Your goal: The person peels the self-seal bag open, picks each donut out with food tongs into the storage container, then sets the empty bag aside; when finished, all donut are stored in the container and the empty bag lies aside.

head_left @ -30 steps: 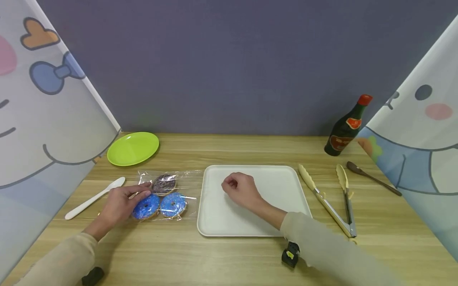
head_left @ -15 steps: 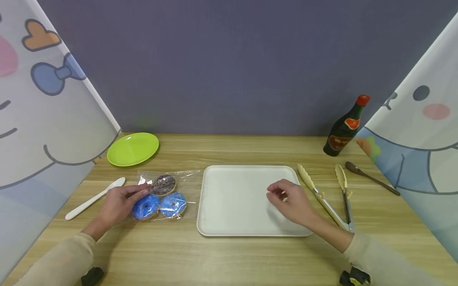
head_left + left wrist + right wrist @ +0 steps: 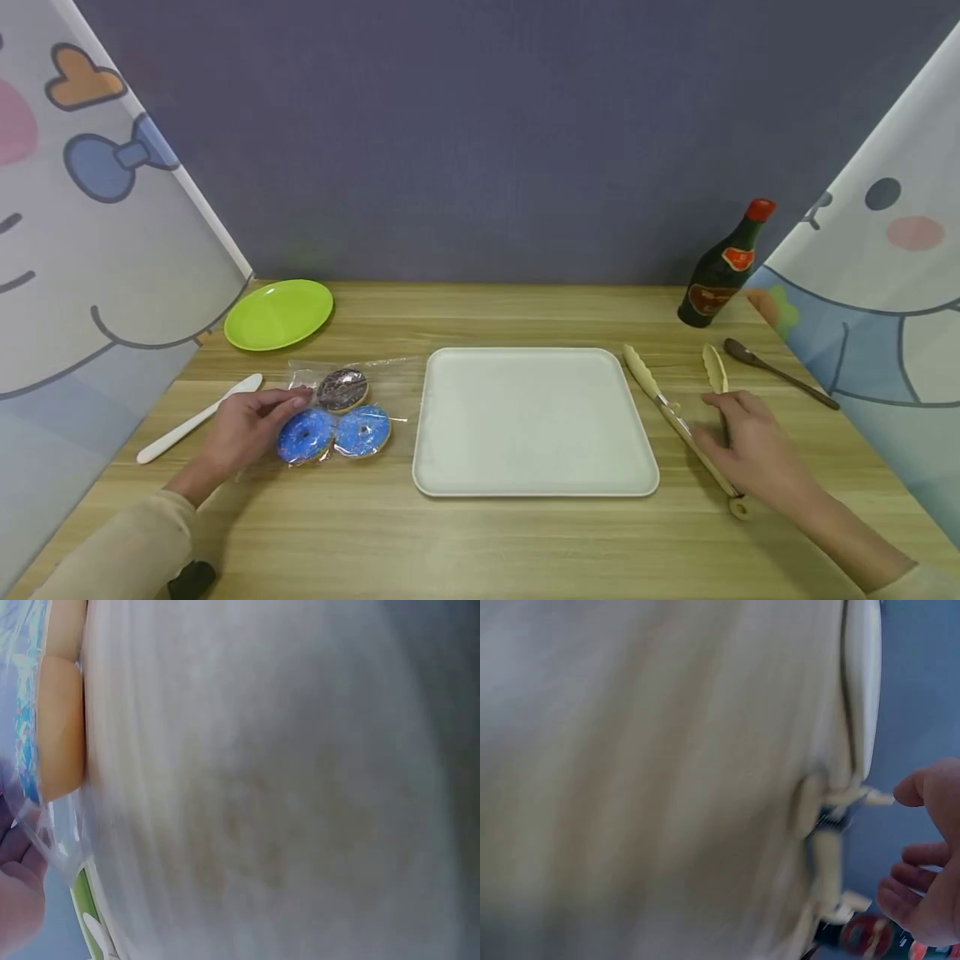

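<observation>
At the left of the head view lies a clear plastic bag (image 3: 393,385) holding two blue donuts (image 3: 363,431) and one dark-brown donut (image 3: 342,390). My left hand (image 3: 242,435) pinches the bag's left edge between thumb and fingers. The left wrist view has a donut's tan side (image 3: 61,727) near, with film over the fingers (image 3: 22,851). On the right, my right hand (image 3: 761,454) is over the spread tongs (image 3: 693,440), covering part of one arm. In the right wrist view its thumb and fingers (image 3: 922,879) stand apart with nothing between them, above the tongs.
A white tray (image 3: 536,425) sits mid-table, just left of the tongs. Left are a white spoon (image 3: 198,418) and a green plate (image 3: 279,315). A dark wooden spoon (image 3: 783,373) and a dark green bottle (image 3: 717,267) are at the right. Walls close the back and sides.
My right hand has moved rightward from above the tray to above the tongs, its fingers spreading from a curl. My left hand stays at the bag.
</observation>
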A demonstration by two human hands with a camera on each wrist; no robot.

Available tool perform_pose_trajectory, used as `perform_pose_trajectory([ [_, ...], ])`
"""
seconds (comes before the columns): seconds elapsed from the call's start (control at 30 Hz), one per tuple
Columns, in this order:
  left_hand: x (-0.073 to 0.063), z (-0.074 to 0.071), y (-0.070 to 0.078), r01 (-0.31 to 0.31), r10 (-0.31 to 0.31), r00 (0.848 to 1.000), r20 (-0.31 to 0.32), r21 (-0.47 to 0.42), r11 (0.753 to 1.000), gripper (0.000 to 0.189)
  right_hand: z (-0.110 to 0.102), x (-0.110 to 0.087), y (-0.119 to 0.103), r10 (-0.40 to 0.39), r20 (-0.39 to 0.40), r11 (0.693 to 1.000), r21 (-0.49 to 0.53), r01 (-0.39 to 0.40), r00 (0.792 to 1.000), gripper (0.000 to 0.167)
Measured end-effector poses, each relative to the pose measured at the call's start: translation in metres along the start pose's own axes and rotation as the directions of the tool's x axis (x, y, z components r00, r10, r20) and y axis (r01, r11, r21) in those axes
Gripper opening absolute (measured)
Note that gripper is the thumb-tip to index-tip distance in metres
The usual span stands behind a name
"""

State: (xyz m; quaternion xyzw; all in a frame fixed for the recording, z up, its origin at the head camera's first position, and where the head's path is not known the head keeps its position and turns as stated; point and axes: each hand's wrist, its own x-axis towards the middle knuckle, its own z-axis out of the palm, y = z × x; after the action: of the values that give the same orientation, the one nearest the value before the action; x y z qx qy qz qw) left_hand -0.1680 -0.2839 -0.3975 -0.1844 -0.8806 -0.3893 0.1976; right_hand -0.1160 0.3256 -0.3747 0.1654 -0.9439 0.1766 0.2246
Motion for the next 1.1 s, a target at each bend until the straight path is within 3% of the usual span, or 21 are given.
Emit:
perform_pose_trajectory([
  [0.2, -0.001, -0.006, -0.003, 0.009, -0.008, 1.0, 0.024, -0.029, 1.0, 0.012, -0.005, -0.018, 0.019, 0.089, 0.03, 0.992, -0.095, -0.085, 0.996, 0.062],
  [0.33, -0.001, -0.01, -0.005, 0.028, -0.026, 0.998, 0.064, -0.028, 0.999, 0.012, -0.001, -0.026, 0.02, 0.119, 0.029, 0.985, -0.128, -0.115, 0.992, 0.076],
  [0.5, 0.0, -0.011, -0.007, 0.037, -0.033, 0.996, 0.089, -0.039, 0.999, 0.013, 0.004, -0.03, 0.017, 0.173, 0.087, 0.976, -0.147, -0.159, 0.981, 0.091],
  [0.63, 0.0, -0.011, -0.007, 0.038, -0.034, 0.995, 0.092, -0.042, 0.998, 0.012, 0.006, -0.026, 0.015, 0.275, 0.193, 0.956, -0.154, -0.248, 0.942, 0.099],
  [0.8, 0.001, -0.009, -0.008, 0.043, -0.038, 0.993, 0.113, -0.043, 0.998, 0.013, 0.005, -0.019, 0.018, 0.37, 0.308, 0.928, -0.165, -0.333, 0.877, 0.095],
  [0.87, 0.002, -0.009, -0.008, 0.044, -0.039, 0.992, 0.118, -0.04, 0.998, 0.014, 0.004, -0.018, 0.02, 0.387, 0.333, 0.922, -0.151, -0.357, 0.86, 0.093],
  [0.97, 0.003, -0.009, -0.007, 0.048, -0.043, 0.992, 0.117, -0.037, 0.998, 0.013, 0.004, -0.018, 0.021, 0.399, 0.351, 0.917, -0.125, -0.379, 0.847, 0.093],
  [1.1, 0.004, -0.009, -0.007, 0.061, -0.058, 0.992, 0.113, -0.025, 0.998, 0.013, 0.004, -0.019, 0.022, 0.39, 0.333, 0.92, -0.1, -0.38, 0.858, 0.087],
])
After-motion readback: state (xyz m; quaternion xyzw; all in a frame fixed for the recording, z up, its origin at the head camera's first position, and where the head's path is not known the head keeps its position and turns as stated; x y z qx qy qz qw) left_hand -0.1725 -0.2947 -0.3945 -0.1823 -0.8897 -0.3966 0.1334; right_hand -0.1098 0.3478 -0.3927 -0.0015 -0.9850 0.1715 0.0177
